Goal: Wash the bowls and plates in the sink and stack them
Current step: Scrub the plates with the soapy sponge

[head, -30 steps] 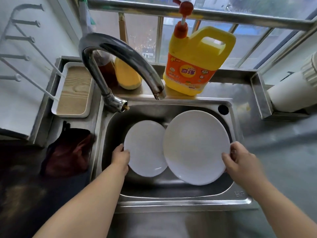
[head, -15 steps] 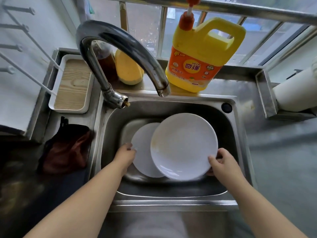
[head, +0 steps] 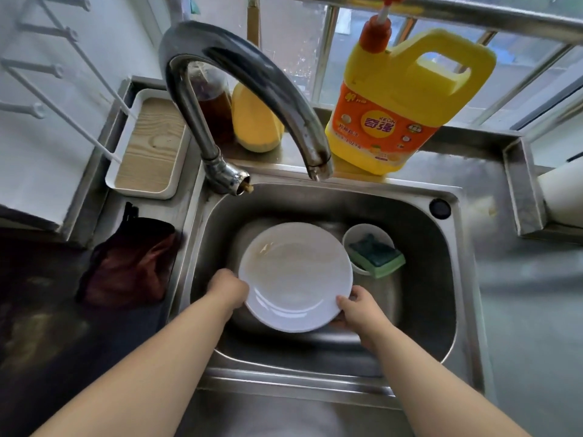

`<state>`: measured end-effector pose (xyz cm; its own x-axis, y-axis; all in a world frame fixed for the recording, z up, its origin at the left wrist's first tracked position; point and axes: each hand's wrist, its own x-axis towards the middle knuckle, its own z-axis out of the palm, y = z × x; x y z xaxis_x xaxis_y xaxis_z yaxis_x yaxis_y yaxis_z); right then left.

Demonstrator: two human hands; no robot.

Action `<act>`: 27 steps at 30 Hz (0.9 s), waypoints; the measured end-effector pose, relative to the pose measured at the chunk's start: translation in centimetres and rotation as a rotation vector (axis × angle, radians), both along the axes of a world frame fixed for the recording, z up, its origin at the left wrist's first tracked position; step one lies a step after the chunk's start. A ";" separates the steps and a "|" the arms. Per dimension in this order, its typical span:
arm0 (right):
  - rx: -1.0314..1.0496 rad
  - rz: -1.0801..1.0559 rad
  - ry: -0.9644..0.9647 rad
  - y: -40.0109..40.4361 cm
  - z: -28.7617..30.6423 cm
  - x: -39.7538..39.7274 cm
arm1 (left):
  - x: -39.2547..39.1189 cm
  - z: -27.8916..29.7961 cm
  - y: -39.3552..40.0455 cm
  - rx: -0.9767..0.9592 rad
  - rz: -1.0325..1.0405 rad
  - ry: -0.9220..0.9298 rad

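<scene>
From my head camera, the steel sink (head: 441,279) holds a white plate (head: 295,277) near its middle and a small white bowl (head: 359,238) just to the right of it, with a green sponge (head: 378,258) sitting in the bowl and hanging over its near rim. My left hand (head: 228,290) is at the plate's left edge, fingers tucked under the rim where I cannot tell how they lie. My right hand (head: 358,305) pinches the near right edge, thumb on top and the other fingers beneath.

A second ago I held two plates side by side, one in each hand; now only one plate face shows (the smaller one is presumably under it, though I cannot see it). The bowl and sponge, hidden behind the big plate before, are now in view.

The faucet (head: 252,86) arches over the back of the basin, its spout above the far rim. Behind it stand a yellow detergent jug (head: 403,99) and a brown bottle (head: 214,105) on the ledge. Bare basin floor lies right of my right hand and along the near wall. A dark cloth (head: 132,263) lies on the counter to the left, beside a white tray (head: 148,146).
</scene>
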<state>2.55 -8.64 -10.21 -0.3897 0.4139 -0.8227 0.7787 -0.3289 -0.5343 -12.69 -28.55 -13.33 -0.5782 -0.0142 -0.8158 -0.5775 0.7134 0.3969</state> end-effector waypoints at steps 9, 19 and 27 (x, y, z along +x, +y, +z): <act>0.022 -0.024 -0.013 -0.4 -3.5 -0.2 | 1.0 1.3 1.5 0.151 0.208 -0.081; -0.079 0.028 -0.066 1.0 -1.2 -0.2 | 2.2 4.0 1.5 0.404 0.366 -0.161; 0.908 0.565 0.038 5.8 2.7 -0.7 | 2.5 5.2 0.7 0.440 0.354 -0.074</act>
<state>1.83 -2.83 -7.47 -0.7358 0.6165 -0.2802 0.6710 0.6077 -0.4247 -10.18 -27.89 -8.09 -0.5411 0.1540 -0.8268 -0.7889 0.2476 0.5624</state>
